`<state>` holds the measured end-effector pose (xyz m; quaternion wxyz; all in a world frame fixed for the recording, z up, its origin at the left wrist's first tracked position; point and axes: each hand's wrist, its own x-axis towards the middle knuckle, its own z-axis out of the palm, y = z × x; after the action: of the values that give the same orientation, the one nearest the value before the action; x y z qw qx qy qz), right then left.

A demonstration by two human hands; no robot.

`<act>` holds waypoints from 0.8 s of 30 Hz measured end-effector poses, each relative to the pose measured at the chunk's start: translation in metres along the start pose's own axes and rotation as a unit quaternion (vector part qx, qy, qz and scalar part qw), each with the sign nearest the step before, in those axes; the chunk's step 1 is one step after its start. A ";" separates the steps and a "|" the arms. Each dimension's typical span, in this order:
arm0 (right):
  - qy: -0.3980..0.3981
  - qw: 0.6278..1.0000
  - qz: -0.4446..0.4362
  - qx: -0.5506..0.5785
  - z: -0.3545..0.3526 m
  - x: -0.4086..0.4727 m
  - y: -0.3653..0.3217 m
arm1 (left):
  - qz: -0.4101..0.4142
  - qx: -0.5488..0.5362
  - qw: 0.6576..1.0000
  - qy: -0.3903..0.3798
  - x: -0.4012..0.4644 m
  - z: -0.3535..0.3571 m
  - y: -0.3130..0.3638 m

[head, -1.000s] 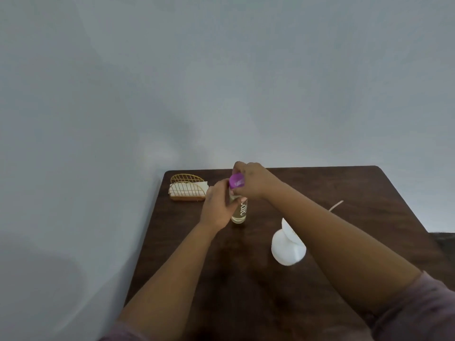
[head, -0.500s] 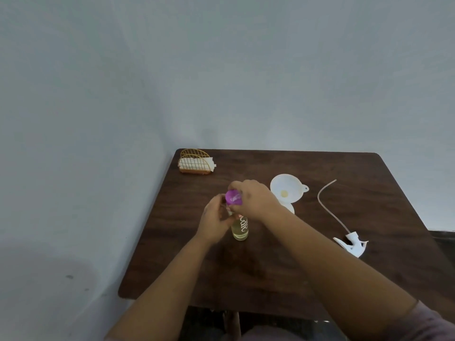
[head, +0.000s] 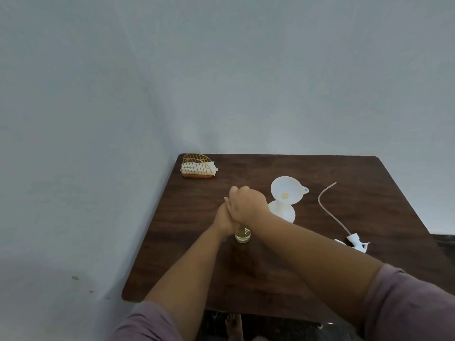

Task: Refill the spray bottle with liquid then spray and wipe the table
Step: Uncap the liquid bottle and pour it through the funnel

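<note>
- Wire napkin holder (head: 197, 166), gold, w/ white napkins in it, at far left corner of the counter (head: 332, 279).
- Left hand (head: 222, 221) wraps round the upper part of the small clear bottle (head: 243, 236); fingers curled on it, mostly hidden behind the right hand.
- Bottle stands upright, approx. mid-counter, a bit left of centre; yellowish liquid shows in the bottom. White print on it, too small to read.
- Right hand (head: 247, 205) sits on top of the bottle, fingers curled down over the cap area. Cap itself hidden, so can't tell what exactly the fingers clamp.
- Just right of the hands: white spray bottle body (head: 283, 212) w/ white funnel (head: 288, 193) sitting in its neck, funnel tilted toward the camera, yellowish spot at its throat.
- Further right, near right edge: white trigger spray head (head: 355, 242) lying on its side, its thin dip tube (head: 328, 210) curving toward the far edge.
- Mauve sleeves at both upper arms, bottom of view.
</note>
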<state>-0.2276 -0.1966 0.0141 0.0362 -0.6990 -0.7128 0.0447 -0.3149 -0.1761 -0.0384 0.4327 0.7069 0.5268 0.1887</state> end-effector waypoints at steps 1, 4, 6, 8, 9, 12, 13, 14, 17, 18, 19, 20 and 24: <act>0.001 1.000 -0.017 -0.008 0.000 0.004 0.003 | -0.002 -0.019 1.000 -0.004 0.001 -0.003 0.003; -0.003 0.995 -0.084 -0.052 -0.001 0.007 0.013 | 0.012 -0.029 0.999 -0.025 0.005 -0.005 0.004; -0.026 0.987 -0.144 -0.074 -0.004 0.008 0.020 | 0.000 -0.049 0.998 -0.034 0.007 -0.006 0.000; -0.036 0.974 -0.207 -0.084 -0.009 0.009 0.027 | -0.006 -0.080 0.996 -0.049 0.010 -0.009 -0.004; -0.032 0.968 -0.232 -0.087 -0.012 0.011 0.030 | -0.005 -0.090 0.995 -0.053 0.011 -0.010 -0.005; -0.019 0.971 -0.220 -0.092 -0.011 0.010 0.027 | -0.004 -0.080 0.995 -0.067 0.013 -0.011 -0.003; -0.023 0.977 -0.187 -0.098 -0.008 0.008 0.022 | 0.001 -0.065 0.995 -0.076 0.014 -0.011 -0.002; -0.031 0.981 -0.160 -0.103 -0.004 0.005 0.016 | 0.008 -0.030 0.996 -0.079 0.015 -0.010 0.000; -0.060 0.985 -0.146 -0.069 -0.004 0.004 0.009 | 0.042 0.022 0.996 -0.073 0.017 -0.008 -0.002; -0.085 0.985 -0.148 -0.035 -0.011 0.004 0.011 | 0.038 0.017 0.996 -0.074 0.018 -0.008 -0.005; -0.115 0.982 -0.148 0.003 -0.017 0.005 0.013 | 0.040 0.000 0.996 -0.074 0.019 -0.008 -0.009; -0.134 0.980 -0.146 0.033 -0.023 0.006 0.016 | 0.044 -0.017 0.996 -0.080 0.019 -0.009 -0.011; 0.015 0.992 -0.088 0.093 -0.037 0.002 0.021 | 0.016 -0.102 0.991 -0.080 0.018 -0.006 -0.018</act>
<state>-0.2028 -0.1942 0.0485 0.1155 -0.6276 -0.7638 0.0972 -0.3234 -0.1560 -0.0529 0.5406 0.6798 0.4572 0.1910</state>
